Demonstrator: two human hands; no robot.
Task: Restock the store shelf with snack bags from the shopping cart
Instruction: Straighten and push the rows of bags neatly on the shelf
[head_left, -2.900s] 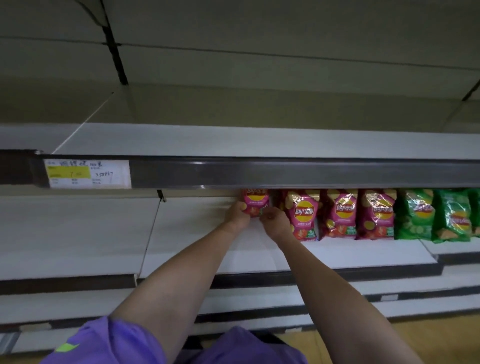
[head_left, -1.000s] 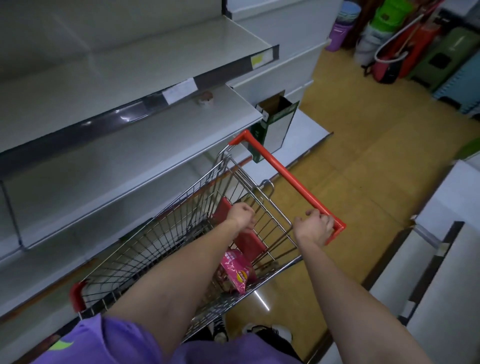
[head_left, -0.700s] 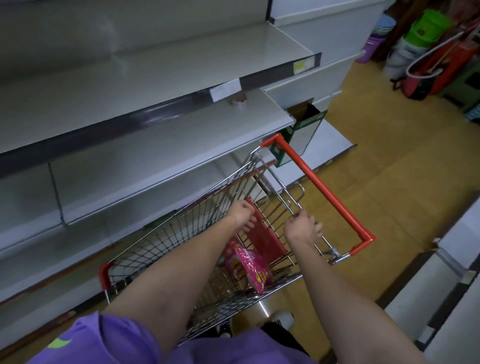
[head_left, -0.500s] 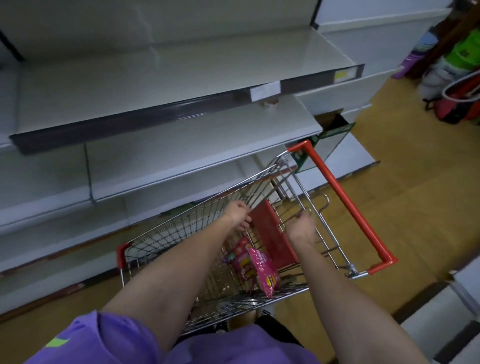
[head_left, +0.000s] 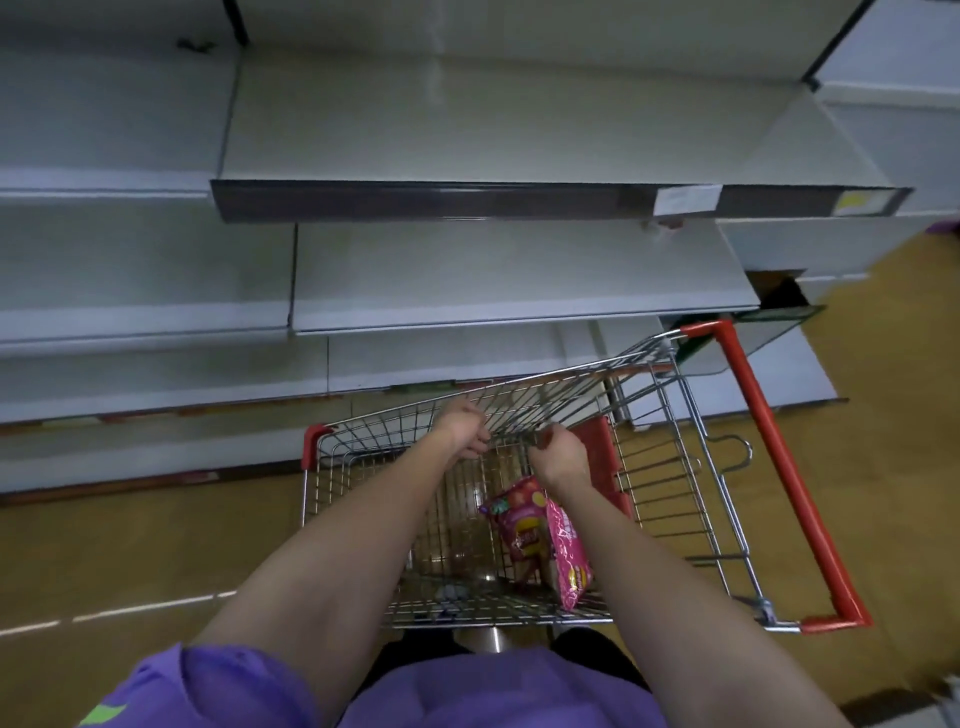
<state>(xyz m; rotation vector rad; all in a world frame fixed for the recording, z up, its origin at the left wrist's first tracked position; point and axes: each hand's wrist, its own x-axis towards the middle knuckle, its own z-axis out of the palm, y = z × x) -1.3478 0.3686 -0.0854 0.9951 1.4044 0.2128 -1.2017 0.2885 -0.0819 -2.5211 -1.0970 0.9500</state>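
A wire shopping cart (head_left: 691, 499) with a red handle (head_left: 784, 467) stands in front of me. Pink snack bags (head_left: 522, 525) lie at its bottom, one of them upright (head_left: 569, 556) beside my right forearm. Both my hands hover over the basket near its far wire wall. My left hand (head_left: 462, 428) has loosely curled fingers and holds nothing. My right hand (head_left: 563, 457) is curled the same way, just above the bags, and also holds nothing. Behind the cart, the grey store shelf (head_left: 519, 275) stands bare.
The upper shelf carries a dark price rail (head_left: 441, 200) with a white label (head_left: 685, 200) and a yellow tag (head_left: 865, 202). A green carton (head_left: 779, 312) sits at the shelf's right end, behind the cart handle. Wooden floor (head_left: 130, 561) lies to the left and right.
My right hand let go of the red handle and moved over the basket beside the left hand. My view swung left, from the aisle to facing the shelf square on.
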